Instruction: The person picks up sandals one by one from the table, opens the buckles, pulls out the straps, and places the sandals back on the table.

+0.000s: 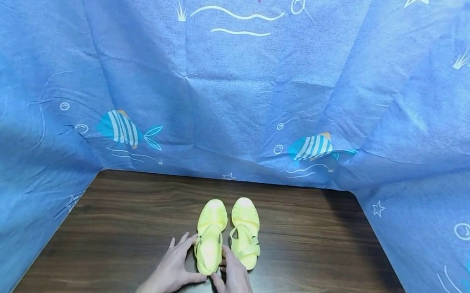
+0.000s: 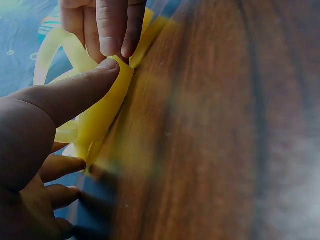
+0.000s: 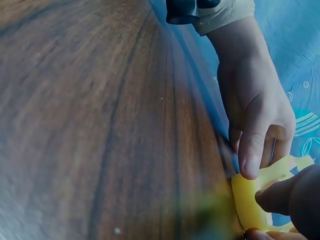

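A pair of pale yellow sandals lies side by side on the table, toes pointing away. Both hands are at the left sandal (image 1: 209, 252). My left hand (image 1: 172, 265) holds it with the thumb at the heel and the fingers along the left side by the buckle. From the other side, my right hand (image 1: 234, 283) grips it, thumb at the heel and fingers against the right side. Both thumbs (image 2: 100, 75) press the yellow heel (image 2: 102, 107) close together in the left wrist view. The right sandal (image 1: 245, 230) stands just beyond the right fingers, its buckle facing right.
The dark wood-grain table (image 1: 312, 267) extends on both sides of the sandals. A blue cloth (image 1: 231, 99) printed with fish and stars hangs behind it and along both sides. A light sleeve cuff (image 3: 227, 17) and a dark object at the wrist show in the right wrist view.
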### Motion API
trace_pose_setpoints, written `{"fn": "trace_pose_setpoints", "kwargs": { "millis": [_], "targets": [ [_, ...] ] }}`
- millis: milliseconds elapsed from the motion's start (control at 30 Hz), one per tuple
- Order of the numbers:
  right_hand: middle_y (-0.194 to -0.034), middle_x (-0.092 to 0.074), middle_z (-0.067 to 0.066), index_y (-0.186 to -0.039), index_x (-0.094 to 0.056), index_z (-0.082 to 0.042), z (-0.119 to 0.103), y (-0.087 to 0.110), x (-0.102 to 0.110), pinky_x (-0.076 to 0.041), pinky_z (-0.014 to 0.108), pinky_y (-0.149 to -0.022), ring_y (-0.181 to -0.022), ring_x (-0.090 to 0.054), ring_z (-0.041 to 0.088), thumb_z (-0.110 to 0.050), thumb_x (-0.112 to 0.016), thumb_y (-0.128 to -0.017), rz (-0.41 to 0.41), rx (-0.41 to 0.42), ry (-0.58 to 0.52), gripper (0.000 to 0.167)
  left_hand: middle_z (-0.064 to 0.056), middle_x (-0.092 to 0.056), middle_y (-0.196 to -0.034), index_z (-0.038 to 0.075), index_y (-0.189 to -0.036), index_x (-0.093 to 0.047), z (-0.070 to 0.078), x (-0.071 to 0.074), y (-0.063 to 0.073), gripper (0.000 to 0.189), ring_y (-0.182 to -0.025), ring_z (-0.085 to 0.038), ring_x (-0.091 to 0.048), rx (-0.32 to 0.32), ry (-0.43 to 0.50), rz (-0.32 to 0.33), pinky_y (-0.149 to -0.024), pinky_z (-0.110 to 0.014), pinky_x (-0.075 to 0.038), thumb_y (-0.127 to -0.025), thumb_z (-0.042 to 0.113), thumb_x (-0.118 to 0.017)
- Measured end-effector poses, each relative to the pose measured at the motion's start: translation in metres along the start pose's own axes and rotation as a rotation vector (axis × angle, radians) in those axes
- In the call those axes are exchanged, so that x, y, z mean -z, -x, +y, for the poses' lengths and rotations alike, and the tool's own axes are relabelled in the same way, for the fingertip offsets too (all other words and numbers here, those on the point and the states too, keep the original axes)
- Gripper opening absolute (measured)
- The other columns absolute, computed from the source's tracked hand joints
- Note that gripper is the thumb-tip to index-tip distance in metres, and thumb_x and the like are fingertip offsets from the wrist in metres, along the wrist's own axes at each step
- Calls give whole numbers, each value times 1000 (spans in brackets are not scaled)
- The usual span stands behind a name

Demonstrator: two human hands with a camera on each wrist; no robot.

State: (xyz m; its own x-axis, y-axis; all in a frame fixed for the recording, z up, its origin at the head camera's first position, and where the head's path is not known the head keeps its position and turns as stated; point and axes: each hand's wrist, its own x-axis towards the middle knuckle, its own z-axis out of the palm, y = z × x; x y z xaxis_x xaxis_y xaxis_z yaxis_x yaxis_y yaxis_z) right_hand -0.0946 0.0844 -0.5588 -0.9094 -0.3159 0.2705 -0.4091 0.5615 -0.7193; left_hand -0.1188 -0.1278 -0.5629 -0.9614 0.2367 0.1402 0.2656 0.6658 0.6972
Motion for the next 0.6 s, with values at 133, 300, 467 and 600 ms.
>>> {"fn": "trace_pose_setpoints", "kwargs": {
  "millis": [133, 300, 467, 600],
  "targets": [
    [-130, -66, 11, -144, -50, 2, -1, 2, 1, -61, 28, -84, -103, -67, 10, -4, -81, -89, -19, 0, 4, 64, -16, -61, -147, 5, -140, -59, 1, 1, 7, 97, -146, -50, -43, -3, 14, 1, -119, -75, -21, -59, 36, -103],
    [-128, -66, 13, -142, -52, 3, -4, 7, 3, -61, 26, -83, -102, -67, 9, -8, -83, -89, -53, -11, -21, 62, -13, -62, -147, 6, -142, -58, 1, 1, 16, 99, -146, -50, -43, -4, 32, 9, -119, -76, -20, -59, 37, -103],
    [-126, -66, 14, -140, -52, 4, -3, 13, 1, -61, 24, -80, -100, -67, 9, -6, -83, -86, -34, 58, -25, 63, -11, -62, -148, 9, -140, -59, 1, 1, 24, 97, -145, -50, -43, -14, 42, 18, -117, -78, -19, -59, 39, -102],
    [-122, -66, 13, -138, -52, 3, -2, 16, 0, -61, 24, -78, -97, -68, 10, -3, -85, -84, -19, 118, -21, 64, -12, -61, -149, 12, -136, -61, 1, 1, 30, 91, -145, -52, -43, -15, 53, 17, -116, -81, -17, -59, 39, -101]
  ]
}}
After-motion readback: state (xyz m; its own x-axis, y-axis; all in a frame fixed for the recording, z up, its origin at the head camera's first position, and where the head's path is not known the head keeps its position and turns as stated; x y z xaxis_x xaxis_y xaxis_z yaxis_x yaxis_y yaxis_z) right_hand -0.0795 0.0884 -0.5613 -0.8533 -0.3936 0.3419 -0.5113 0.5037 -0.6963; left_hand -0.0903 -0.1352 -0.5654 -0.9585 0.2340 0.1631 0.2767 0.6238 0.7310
